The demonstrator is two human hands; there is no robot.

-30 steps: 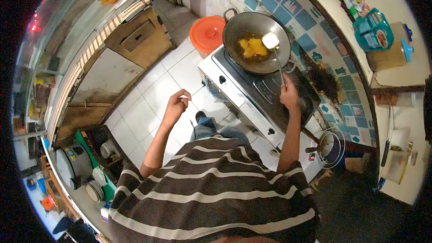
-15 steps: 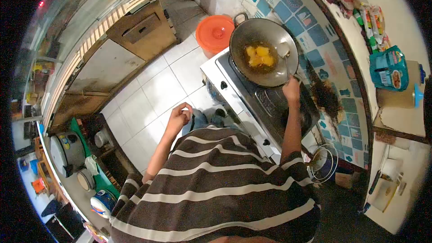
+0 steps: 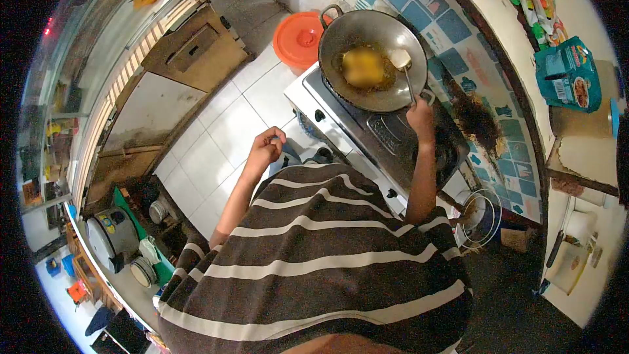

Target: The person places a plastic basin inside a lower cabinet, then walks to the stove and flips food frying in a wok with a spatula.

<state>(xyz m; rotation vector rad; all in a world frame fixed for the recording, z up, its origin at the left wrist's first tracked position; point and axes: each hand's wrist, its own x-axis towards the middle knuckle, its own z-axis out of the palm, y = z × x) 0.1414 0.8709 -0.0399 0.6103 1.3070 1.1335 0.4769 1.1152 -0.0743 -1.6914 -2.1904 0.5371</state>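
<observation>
My right hand (image 3: 420, 118) is wrapped round the handle of a metal spatula (image 3: 407, 77). The spatula's broad head rests against the inner right side of a large wok (image 3: 334, 39) on the stove. Yellow pieces of food (image 3: 363, 69), blurred here, lie in oil at the bottom of the wok. Away from the stove, my left hand (image 3: 266, 147) hangs over the tiled floor with its fingers loosely curled and nothing visible in them.
The gas stove (image 3: 386, 137) has a second burner nearer my body. Behind it, an orange lidded bucket (image 3: 298, 42) stands on the floor. A teal packet (image 3: 567, 75) sits on the right ledge. At left is a rice cooker (image 3: 114, 236).
The spatula head has shifted slightly away from the food, and the yellow pieces look blurred. The whole view has tilted a little. My left hand stays curled.
</observation>
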